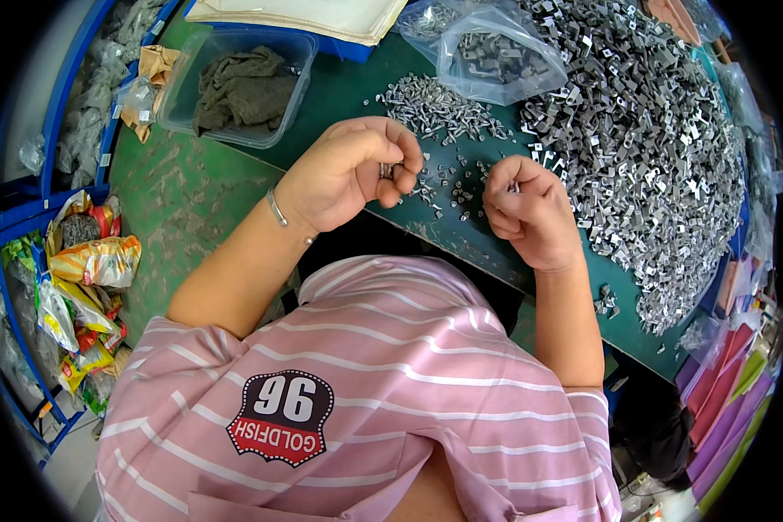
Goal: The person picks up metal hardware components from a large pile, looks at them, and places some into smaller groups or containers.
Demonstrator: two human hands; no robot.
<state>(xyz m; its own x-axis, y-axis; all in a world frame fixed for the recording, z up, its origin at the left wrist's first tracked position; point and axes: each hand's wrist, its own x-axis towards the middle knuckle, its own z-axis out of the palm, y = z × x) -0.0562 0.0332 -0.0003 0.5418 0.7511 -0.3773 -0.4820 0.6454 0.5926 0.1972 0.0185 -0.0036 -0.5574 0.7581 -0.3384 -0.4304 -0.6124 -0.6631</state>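
My left hand [348, 170] is curled over the near edge of the green table, its fingers closed around small metal parts [386, 170] that show only in glints. Across from it, my right hand [532, 213] is held in a pinch; a tiny bit of something shows at its fingertips, too small to name. On the table between and beyond the hands lie scattered small metal pieces [457, 184]. A loose heap of small screw-like metal parts [439, 106] sits just past my left fingers. A large pile of bent metal clips [635, 148] spreads to the right of my right hand.
A clear plastic bag of metal parts [500, 54] lies at the back. A clear tub [172, 100] with a dark cloth [244, 87] stands at the far left. Blue shelving [61, 96] and colourful packets [96, 261] line the left side. Coloured folders [731, 400] stand at right.
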